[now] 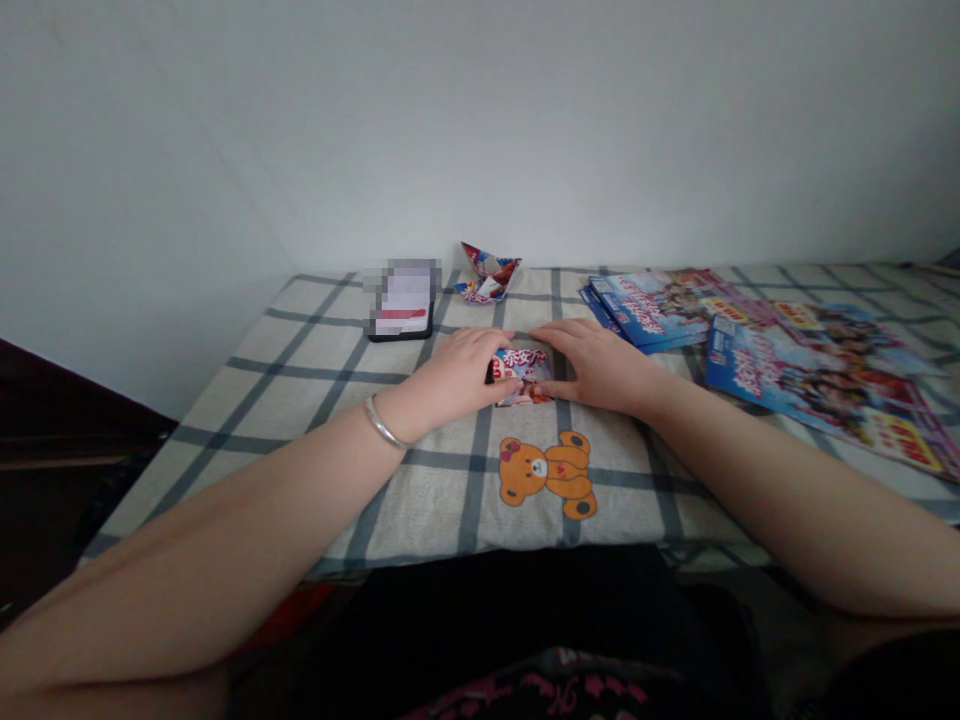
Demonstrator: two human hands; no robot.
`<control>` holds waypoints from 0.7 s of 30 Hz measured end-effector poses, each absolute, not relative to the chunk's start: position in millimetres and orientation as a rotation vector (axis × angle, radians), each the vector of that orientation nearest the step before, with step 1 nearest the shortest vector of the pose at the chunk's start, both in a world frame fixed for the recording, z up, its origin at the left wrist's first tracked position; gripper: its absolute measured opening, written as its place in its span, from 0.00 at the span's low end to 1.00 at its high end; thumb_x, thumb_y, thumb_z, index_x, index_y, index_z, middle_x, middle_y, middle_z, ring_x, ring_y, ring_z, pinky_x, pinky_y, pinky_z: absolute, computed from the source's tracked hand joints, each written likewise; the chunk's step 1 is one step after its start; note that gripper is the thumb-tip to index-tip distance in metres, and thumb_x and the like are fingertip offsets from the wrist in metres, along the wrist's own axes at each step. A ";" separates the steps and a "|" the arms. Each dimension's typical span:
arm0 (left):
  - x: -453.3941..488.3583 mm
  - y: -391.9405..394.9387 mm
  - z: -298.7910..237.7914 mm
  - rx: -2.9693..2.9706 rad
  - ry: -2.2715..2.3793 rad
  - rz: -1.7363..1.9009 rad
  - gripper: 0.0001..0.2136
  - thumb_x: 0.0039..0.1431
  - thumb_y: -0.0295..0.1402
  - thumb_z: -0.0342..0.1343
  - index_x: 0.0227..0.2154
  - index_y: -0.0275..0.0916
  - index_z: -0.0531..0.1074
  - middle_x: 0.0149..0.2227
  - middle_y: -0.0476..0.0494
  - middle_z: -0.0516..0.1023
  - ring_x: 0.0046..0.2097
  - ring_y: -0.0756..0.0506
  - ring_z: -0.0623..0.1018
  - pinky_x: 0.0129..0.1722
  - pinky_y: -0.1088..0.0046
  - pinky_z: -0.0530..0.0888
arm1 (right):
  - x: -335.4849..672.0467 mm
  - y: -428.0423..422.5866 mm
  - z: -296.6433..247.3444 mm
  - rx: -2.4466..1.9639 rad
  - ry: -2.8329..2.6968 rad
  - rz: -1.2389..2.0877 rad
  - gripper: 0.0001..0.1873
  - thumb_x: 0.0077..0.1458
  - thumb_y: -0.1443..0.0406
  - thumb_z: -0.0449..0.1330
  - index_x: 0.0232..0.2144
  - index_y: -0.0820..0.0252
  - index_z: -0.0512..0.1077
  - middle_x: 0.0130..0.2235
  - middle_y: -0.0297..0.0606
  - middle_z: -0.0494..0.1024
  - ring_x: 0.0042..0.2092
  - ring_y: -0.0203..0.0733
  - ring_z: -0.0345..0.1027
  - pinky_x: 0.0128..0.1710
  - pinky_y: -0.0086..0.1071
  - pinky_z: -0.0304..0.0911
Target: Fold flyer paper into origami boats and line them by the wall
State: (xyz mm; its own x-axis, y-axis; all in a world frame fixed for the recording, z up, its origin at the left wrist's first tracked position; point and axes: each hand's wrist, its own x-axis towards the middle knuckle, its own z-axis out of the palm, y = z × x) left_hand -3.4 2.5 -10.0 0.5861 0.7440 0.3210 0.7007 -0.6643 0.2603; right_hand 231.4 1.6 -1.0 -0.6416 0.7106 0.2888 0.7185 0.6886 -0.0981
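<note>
A small folded piece of printed paper [523, 365], coloured red, white and blue, lies on the checked tablecloth in front of me. My left hand [469, 368], with a silver bangle at its wrist, is curved round the paper's left side, the thumb resting on its lower left part. On the other side, my right hand [589, 366] grips the right edge, its thumb at the lower right corner. The fingers of both hands bend over toward the far edge and partly hide it.
Behind my hands stands a folded paper figure [487, 275] of similar print. A phone [405, 300] with a blurred screen is at the back left. Several printed leaflets [810, 390] lie at the right. The tablecloth [420, 500] carries a bear picture [547, 472]; a wall [525, 130] rises behind.
</note>
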 end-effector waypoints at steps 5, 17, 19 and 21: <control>-2.3 -0.9 -6.6 2.506 1.210 0.797 0.09 0.59 0.29 0.59 0.43 0.39 0.70 0.44 0.44 0.78 0.46 0.45 0.78 0.48 0.65 0.75 | 231.2 3.8 -3.1 -1.147 -2.553 0.006 0.33 0.55 0.52 0.65 0.58 0.62 0.69 0.58 0.51 0.74 0.59 0.57 0.67 0.61 0.51 0.62; -1.1 -4.1 -0.2 2.413 1.159 1.142 0.02 0.63 0.27 0.55 0.38 0.39 0.70 0.39 0.48 0.77 0.43 0.48 0.77 0.46 0.67 0.74 | 231.5 9.1 2.5 -0.945 -2.311 0.161 0.06 0.58 0.63 0.62 0.28 0.56 0.73 0.42 0.41 0.81 0.47 0.47 0.74 0.50 0.43 0.67; -1.6 -5.2 2.1 2.441 1.139 1.175 0.02 0.63 0.27 0.55 0.38 0.39 0.69 0.40 0.47 0.77 0.44 0.47 0.77 0.49 0.66 0.74 | 231.9 7.2 4.5 -0.907 -2.271 0.138 0.06 0.58 0.64 0.61 0.28 0.55 0.72 0.43 0.40 0.82 0.48 0.47 0.74 0.52 0.43 0.66; -1.8 -6.2 4.1 2.490 1.101 1.184 0.02 0.64 0.27 0.54 0.37 0.40 0.68 0.41 0.46 0.78 0.46 0.46 0.77 0.51 0.64 0.74 | 232.7 5.2 6.3 -0.882 -2.245 0.101 0.04 0.58 0.64 0.60 0.30 0.54 0.72 0.44 0.40 0.81 0.49 0.47 0.73 0.53 0.44 0.64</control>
